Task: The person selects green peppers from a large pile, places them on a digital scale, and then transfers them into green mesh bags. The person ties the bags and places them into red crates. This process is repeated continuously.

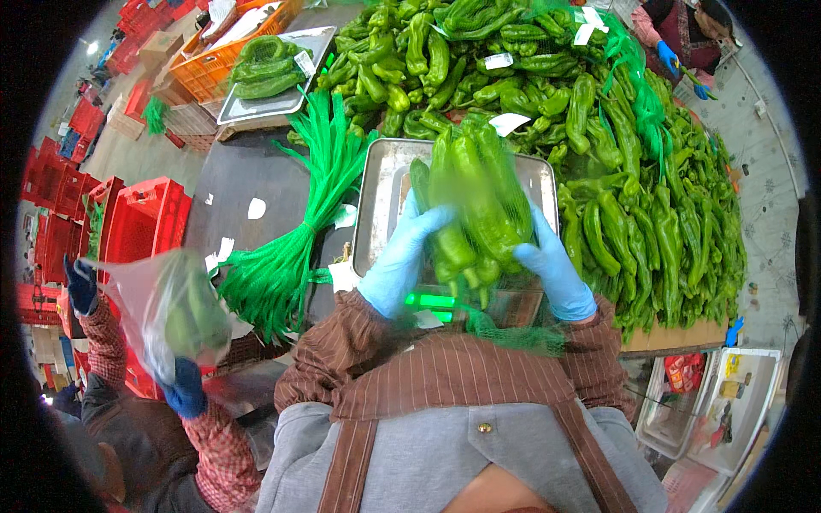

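My left hand [401,256] and my right hand [557,263], both in light blue gloves, hold a bundle of long green peppers [478,199] in green netting from its two sides. The bundle is over the metal pan [371,221] of a weighing scale, whose green display [431,300] shows below my left hand. Loose green netting [519,333] trails near my right wrist. Left of the scale lies a tied bunch of green mesh sleeves [301,237], spread out at both ends. Whether the bundle touches the pan, I cannot tell.
A large heap of green peppers [641,218] lies behind and right. Another scale tray [256,112] bears bagged peppers. At left, a co-worker in dark blue gloves [183,388] holds a clear bag [192,314] with green contents. Red crates [144,218] stand beyond. Another person [673,38] is at upper right.
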The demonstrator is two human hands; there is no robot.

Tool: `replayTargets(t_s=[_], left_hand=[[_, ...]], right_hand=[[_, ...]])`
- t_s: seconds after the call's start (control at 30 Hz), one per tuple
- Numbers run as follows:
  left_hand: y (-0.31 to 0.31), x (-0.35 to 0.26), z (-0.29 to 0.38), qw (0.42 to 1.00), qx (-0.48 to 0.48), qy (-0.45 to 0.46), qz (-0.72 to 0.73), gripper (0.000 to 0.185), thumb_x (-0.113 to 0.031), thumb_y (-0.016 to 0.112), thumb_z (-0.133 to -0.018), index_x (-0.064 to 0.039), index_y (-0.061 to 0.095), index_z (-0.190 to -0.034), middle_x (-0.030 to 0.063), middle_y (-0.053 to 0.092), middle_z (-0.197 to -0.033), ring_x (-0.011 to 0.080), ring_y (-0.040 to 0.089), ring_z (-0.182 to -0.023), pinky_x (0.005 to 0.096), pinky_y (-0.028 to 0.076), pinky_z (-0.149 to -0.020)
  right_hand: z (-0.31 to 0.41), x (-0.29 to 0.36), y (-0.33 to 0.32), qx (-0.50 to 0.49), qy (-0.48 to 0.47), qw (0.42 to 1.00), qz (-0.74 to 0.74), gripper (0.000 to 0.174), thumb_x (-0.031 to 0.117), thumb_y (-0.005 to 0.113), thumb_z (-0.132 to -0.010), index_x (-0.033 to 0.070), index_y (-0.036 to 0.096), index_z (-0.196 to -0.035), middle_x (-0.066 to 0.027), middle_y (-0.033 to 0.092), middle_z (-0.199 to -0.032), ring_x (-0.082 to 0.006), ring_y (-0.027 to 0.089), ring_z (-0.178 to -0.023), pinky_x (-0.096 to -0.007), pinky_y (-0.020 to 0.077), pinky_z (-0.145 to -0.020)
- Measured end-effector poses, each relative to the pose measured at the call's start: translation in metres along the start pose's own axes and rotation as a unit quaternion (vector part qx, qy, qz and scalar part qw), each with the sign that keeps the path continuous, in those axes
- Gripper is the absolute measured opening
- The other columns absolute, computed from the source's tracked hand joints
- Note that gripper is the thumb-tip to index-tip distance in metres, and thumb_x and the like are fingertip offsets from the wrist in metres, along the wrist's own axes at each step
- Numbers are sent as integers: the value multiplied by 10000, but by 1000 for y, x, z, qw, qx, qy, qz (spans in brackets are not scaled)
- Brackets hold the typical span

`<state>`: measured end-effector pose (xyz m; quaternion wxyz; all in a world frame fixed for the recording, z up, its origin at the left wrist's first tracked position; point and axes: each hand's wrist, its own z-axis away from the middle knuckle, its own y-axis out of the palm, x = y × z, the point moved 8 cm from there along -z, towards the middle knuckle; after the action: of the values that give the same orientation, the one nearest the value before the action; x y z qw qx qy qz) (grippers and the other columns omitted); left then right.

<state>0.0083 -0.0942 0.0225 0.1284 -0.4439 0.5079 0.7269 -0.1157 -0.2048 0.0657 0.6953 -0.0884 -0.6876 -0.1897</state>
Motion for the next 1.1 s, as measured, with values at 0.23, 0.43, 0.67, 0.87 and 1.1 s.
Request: replayTargets(t_s=[0.23, 0.43, 0.67, 0.87, 1.1], left_hand=[[-7, 31, -21, 977, -122, -124, 123, 566, -352, 526, -948, -69, 434, -1429, 138, 514, -1390, 280, 553, -1212, 417, 457, -1040], [-2, -12, -25, 993, -38, 76, -76, 606, -407, 520, -985, -72, 365, -1464, 72, 422, -1460, 181, 393, -1340, 329, 295, -1114], [-4, 5, -22, 998, -49, 29, 37, 529, -191, 708, -861, -41, 514, -1329, 63, 624, -1208, 186, 592, -1088, 348, 455, -982], [-9, 18, -30, 993, -25, 25, 115, 525, -154, 658, -867, -41, 491, -1351, 81, 612, -1244, 212, 596, -1119, 356, 448, -1018], [12, 27, -29, 981, 61, 7, 184, 651, -113, 606, -852, -43, 361, -1451, 117, 515, -1389, 260, 493, -1278, 382, 340, -1121]], right_hand=[[12, -30, 2, -3, 76, 989, -128, 885, 588, 556, -907, 47, 237, -1531, -109, 382, -1504, -225, 389, -1359, -373, 324, -1124], [5, 5, -28, -72, -15, 995, 62, 880, 354, 724, -800, 7, 321, -1500, -120, 389, -1511, -216, 380, -1374, -346, 273, -1147], [1, 9, -31, -109, -21, 986, 123, 624, 316, 536, -974, 24, 342, -1490, -95, 358, -1538, -237, 359, -1403, -374, 252, -1165], [-1, -32, -18, -114, 3, 993, -29, 567, 364, 432, -1033, 33, 354, -1486, -98, 367, -1527, -244, 369, -1388, -377, 286, -1157], [15, -36, -53, -168, 103, 974, -111, 500, 382, 464, -1016, 36, 504, -1374, -104, 558, -1358, -238, 558, -1201, -383, 418, -1057]])
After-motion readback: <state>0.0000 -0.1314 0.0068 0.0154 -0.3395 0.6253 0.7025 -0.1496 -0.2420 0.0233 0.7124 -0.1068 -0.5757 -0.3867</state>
